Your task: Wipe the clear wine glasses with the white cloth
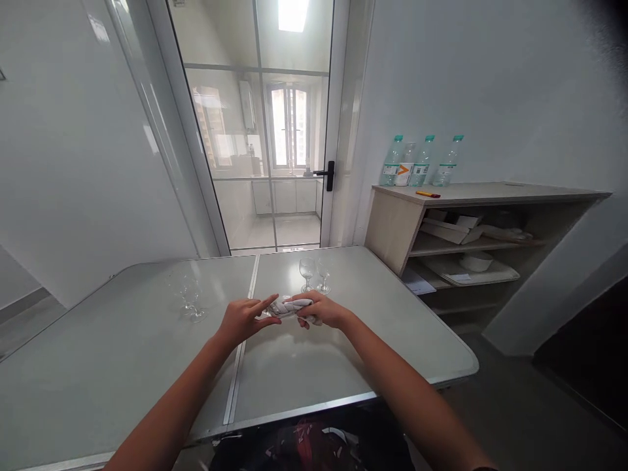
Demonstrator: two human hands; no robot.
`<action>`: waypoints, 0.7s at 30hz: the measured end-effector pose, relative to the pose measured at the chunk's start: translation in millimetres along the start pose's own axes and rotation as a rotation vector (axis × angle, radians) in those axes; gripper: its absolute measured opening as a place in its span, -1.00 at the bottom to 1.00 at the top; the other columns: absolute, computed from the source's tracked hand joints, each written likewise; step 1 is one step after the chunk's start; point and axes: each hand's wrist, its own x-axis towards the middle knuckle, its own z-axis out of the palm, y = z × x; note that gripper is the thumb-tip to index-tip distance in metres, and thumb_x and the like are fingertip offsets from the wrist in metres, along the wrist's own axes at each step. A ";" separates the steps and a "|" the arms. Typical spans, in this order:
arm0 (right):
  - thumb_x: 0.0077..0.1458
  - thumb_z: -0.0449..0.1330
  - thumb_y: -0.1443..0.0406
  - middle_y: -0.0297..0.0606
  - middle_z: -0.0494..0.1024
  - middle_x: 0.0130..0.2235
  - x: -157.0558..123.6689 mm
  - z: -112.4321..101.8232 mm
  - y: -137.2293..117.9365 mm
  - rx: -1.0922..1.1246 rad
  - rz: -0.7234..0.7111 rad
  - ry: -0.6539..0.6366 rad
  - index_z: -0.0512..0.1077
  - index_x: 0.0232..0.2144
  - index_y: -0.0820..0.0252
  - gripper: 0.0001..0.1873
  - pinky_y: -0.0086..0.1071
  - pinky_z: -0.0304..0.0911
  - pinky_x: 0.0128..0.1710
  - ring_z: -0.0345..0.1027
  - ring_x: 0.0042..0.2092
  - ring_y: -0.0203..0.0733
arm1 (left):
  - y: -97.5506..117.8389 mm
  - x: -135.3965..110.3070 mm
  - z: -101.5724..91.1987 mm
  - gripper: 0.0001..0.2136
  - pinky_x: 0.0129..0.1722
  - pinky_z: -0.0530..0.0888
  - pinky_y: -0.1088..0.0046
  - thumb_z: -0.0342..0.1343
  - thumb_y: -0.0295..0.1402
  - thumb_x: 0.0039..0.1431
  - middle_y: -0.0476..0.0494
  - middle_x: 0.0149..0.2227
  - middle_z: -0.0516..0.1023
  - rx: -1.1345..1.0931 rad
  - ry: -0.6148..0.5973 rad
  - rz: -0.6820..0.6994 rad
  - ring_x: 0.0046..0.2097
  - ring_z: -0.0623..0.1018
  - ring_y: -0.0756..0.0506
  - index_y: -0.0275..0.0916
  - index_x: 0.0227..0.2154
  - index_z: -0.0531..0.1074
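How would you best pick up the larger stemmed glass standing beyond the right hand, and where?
Probably grip the larger stemmed glass by its slim stem, just under the bowl, coming from the left: it stands upright, bowl on top, and the smaller glass sits close on its right, so the left side looks freer.

Both bare arms (395, 369) extend forward and converge at mid-view. Left forearm slants up and rightward; left hand (240, 320) points index finger (266, 302) and thumb (267, 322) toward the right hand (324, 310) in a wide pinch, index above. Right forearm slants up and leftward; right-hand fingers (304, 323) curl in a grip. Hands near each other, not touching.
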 end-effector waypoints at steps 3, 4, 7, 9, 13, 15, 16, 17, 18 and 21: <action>-0.02 0.25 0.33 -0.36 0.39 -0.51 1.8 0.4 3.0 0.285 0.034 0.040 0.50 -0.17 0.27 -0.70 -0.44 0.15 -0.51 0.22 -0.52 -0.33 | 0.2 0.8 -1.9 -0.49 -0.38 0.31 0.51 0.16 0.10 0.19 -0.13 -0.46 0.58 0.019 -0.018 0.018 -0.43 0.50 -0.03 -0.02 0.10 0.53; -0.03 0.25 0.33 -0.37 0.37 -0.53 1.8 0.2 3.9 0.304 0.037 0.039 0.50 -0.20 0.28 -0.72 -0.45 0.12 -0.53 0.19 -0.54 -0.34 | 1.4 1.2 -2.1 -0.49 -0.38 0.31 0.51 0.16 0.10 0.18 -0.13 -0.46 0.57 0.012 -0.021 0.006 -0.44 0.49 -0.02 -0.03 0.10 0.53; -0.04 0.20 0.38 -0.43 0.35 -0.59 0.5 -2.9 6.4 0.112 0.040 0.023 0.52 -0.12 0.26 -0.63 -0.45 0.09 -0.55 0.17 -0.58 -0.34 | 9.2 3.4 -0.9 -0.44 -0.42 0.26 0.53 0.18 0.15 0.12 -0.03 -0.54 0.48 -0.111 -0.068 -0.129 -0.50 0.38 0.02 -0.04 0.08 0.55; -0.06 0.14 0.42 -0.41 0.42 -0.54 -1.3 -6.6 6.1 -0.117 -0.007 0.017 0.55 -0.08 0.20 -0.55 -0.45 0.13 -0.51 0.22 -0.54 -0.33 | 16.1 5.7 0.3 -0.41 -0.46 0.21 0.53 0.18 0.17 0.10 0.05 -0.60 0.38 -0.276 -0.160 -0.265 -0.54 0.29 0.05 -0.10 0.06 0.57; -0.10 0.11 0.49 -0.25 0.60 -0.16 -3.8 -10.1 -0.2 -0.439 -0.200 -0.021 0.63 -0.21 0.09 -0.56 -0.39 0.26 -0.29 0.40 -0.15 -0.18 | 23.5 8.9 1.9 -0.39 -0.50 0.16 0.53 0.16 0.17 0.12 0.09 -0.63 0.31 -0.492 -0.270 -0.406 -0.54 0.25 0.05 -0.19 0.05 0.57; -0.07 0.14 0.47 -0.25 0.59 -0.17 -3.8 -8.0 -2.5 -0.429 -0.195 0.017 0.62 -0.19 0.08 -0.59 -0.38 0.26 -0.26 0.41 -0.13 -0.16 | 21.5 8.1 3.1 -0.41 -0.49 0.18 0.52 0.16 0.17 0.10 0.07 -0.63 0.35 -0.409 -0.212 -0.405 -0.54 0.28 0.04 -0.15 0.03 0.59; -0.05 0.16 0.45 -0.28 0.57 -0.25 -3.5 -6.4 -2.8 -0.371 -0.144 0.049 0.60 -0.15 0.09 -0.59 -0.39 0.25 -0.32 0.41 -0.24 -0.20 | 19.3 7.2 3.8 -0.42 -0.49 0.19 0.52 0.17 0.18 0.09 0.06 -0.62 0.38 -0.327 -0.166 -0.381 -0.54 0.31 0.03 -0.12 0.02 0.59; -0.02 0.18 0.42 -0.32 0.52 -0.35 -3.1 -4.5 -2.8 -0.287 -0.074 0.081 0.58 -0.10 0.10 -0.59 -0.41 0.21 -0.40 0.36 -0.37 -0.26 | 16.6 6.1 4.4 -0.43 -0.48 0.19 0.51 0.18 0.18 0.08 0.04 -0.61 0.42 -0.233 -0.119 -0.338 -0.54 0.34 0.02 -0.09 0.01 0.60; 0.00 0.20 0.38 -0.38 0.44 -0.44 -2.9 -2.6 -2.5 -0.187 -0.001 0.103 0.55 -0.06 0.12 -0.59 -0.44 0.15 -0.48 0.26 -0.48 -0.32 | 13.6 4.9 4.6 -0.44 -0.47 0.20 0.51 0.18 0.18 0.08 0.01 -0.58 0.47 -0.145 -0.081 -0.276 -0.53 0.38 0.01 -0.05 0.02 0.59; 0.02 0.26 0.29 -0.49 0.25 -0.54 -2.7 2.4 -1.4 0.100 0.107 0.088 0.51 -0.10 0.19 -0.66 -0.47 -0.04 -0.58 0.07 -0.60 -0.42 | 5.2 1.8 2.2 -0.47 -0.43 0.25 0.50 0.17 0.14 0.14 -0.07 -0.47 0.56 0.008 -0.044 -0.034 -0.46 0.46 -0.02 0.02 0.10 0.52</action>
